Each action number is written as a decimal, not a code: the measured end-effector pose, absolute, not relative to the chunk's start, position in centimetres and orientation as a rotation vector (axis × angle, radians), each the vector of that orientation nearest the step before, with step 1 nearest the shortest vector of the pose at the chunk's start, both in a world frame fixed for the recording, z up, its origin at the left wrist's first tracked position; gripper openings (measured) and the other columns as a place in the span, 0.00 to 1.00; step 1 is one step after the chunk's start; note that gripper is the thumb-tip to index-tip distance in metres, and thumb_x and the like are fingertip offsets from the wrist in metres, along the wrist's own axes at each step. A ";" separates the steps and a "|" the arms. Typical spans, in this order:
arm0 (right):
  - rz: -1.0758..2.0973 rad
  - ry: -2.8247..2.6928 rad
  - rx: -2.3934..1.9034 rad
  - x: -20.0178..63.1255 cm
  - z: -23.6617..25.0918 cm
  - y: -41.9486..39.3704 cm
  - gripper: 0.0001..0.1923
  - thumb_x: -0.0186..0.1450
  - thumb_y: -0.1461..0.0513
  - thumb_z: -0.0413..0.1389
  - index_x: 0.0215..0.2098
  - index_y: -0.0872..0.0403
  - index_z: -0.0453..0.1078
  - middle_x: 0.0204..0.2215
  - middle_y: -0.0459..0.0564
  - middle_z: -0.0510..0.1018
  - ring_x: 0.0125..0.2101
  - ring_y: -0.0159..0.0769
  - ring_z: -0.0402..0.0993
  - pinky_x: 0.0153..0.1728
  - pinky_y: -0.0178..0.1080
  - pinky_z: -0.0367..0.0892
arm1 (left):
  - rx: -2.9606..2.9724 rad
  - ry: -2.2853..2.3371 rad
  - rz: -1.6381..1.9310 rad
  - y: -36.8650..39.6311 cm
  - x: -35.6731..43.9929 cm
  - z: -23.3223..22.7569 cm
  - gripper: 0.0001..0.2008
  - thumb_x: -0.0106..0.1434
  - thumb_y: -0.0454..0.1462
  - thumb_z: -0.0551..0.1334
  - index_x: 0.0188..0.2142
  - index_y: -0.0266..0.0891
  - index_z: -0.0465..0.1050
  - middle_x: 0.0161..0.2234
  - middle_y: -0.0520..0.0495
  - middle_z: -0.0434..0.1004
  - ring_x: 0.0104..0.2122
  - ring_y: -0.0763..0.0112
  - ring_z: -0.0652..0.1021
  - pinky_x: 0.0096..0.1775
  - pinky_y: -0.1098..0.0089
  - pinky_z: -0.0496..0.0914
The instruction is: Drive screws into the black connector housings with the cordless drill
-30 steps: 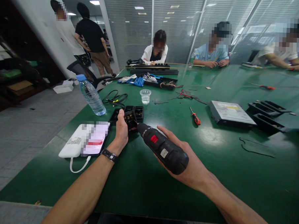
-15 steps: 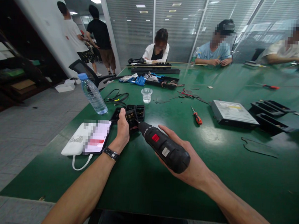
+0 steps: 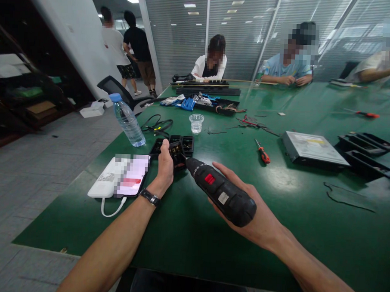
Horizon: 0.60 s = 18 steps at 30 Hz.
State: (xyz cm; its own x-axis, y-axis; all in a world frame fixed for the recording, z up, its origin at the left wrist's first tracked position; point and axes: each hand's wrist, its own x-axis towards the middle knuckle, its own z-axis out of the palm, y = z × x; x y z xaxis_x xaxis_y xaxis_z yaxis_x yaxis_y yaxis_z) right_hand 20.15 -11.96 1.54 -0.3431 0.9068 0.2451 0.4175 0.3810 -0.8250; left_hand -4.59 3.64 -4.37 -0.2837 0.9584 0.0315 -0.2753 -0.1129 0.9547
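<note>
Head view: left hand point(image 3: 166, 167) grips one black part point(image 3: 178, 150); right hand point(image 3: 256, 213) clasps one electric screwdriver point(image 3: 220, 191).

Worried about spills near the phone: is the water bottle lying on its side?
No, the water bottle stands upright with its blue cap on, beyond the phone on the green table.

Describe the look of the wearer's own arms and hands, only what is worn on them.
Both forearms are bare, with no sleeves in view and no gloves. The left hand has a wristwatch at the wrist: a dark band with a small metallic case. The right hand and its wrist carry nothing: no watch, band or ring can be seen.
</note>
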 end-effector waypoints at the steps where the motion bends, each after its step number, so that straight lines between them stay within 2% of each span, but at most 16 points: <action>1: 0.867 -1.925 -1.140 20.2 1.5 -12.0 0.55 0.65 0.71 0.65 0.86 0.43 0.56 0.50 0.52 0.92 0.45 0.48 0.91 0.48 0.49 0.87 | 0.873 1.139 1.591 3.6 -4.6 -4.3 0.39 0.67 0.75 0.62 0.44 0.43 0.80 0.43 0.35 0.89 0.54 0.41 0.90 0.50 0.50 0.89; 5: 0.851 -1.936 -1.140 20.3 1.5 -12.0 0.54 0.66 0.69 0.66 0.86 0.42 0.56 0.47 0.50 0.92 0.39 0.46 0.90 0.46 0.48 0.87 | 0.832 1.106 1.606 3.5 -4.4 -4.1 0.36 0.68 0.73 0.63 0.45 0.43 0.79 0.43 0.38 0.89 0.54 0.42 0.90 0.52 0.51 0.89; 12: 0.812 -1.951 -1.147 20.6 1.7 -12.1 0.55 0.65 0.68 0.69 0.86 0.42 0.57 0.58 0.56 0.90 0.55 0.56 0.90 0.53 0.53 0.88 | 0.851 1.106 1.620 3.4 -4.5 -4.2 0.35 0.70 0.72 0.63 0.45 0.43 0.80 0.45 0.39 0.89 0.56 0.44 0.89 0.52 0.54 0.88; 18: 0.830 -1.938 -1.154 20.4 1.8 -12.0 0.54 0.65 0.69 0.68 0.86 0.43 0.59 0.60 0.56 0.90 0.58 0.57 0.89 0.55 0.54 0.88 | 0.875 1.114 1.639 3.4 -4.6 -4.3 0.34 0.72 0.70 0.62 0.47 0.43 0.81 0.48 0.38 0.89 0.59 0.45 0.88 0.55 0.53 0.87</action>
